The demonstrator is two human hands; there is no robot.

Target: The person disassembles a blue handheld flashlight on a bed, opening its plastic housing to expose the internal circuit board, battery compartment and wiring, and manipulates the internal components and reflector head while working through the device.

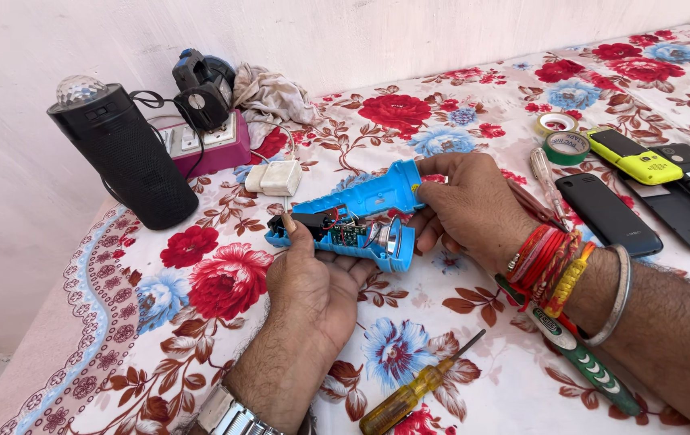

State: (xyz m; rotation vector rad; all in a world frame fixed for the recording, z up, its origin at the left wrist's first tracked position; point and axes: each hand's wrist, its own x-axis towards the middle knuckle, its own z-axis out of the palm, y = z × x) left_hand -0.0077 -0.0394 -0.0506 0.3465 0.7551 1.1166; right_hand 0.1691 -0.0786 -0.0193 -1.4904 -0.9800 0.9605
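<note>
A blue plastic torch lies split into two shells over the flowered cloth. My left hand (pixel 313 286) cradles the lower shell (pixel 343 238), which shows a green circuit board, wires and a silver reflector. My right hand (pixel 474 208) grips the upper blue shell (pixel 371 196) at its wide end and holds it just above and behind the lower one. Red and yellow threads and a metal bangle circle my right wrist. A metal watch band sits on my left wrist.
A black cylinder speaker (pixel 123 153) and a pink power strip (pixel 209 145) stand at the back left. A yellow-handled screwdriver (pixel 413 393) lies near me. Tape rolls (pixel 564 137), several phones (pixel 607 213) and a green-white tool (pixel 591 362) lie right.
</note>
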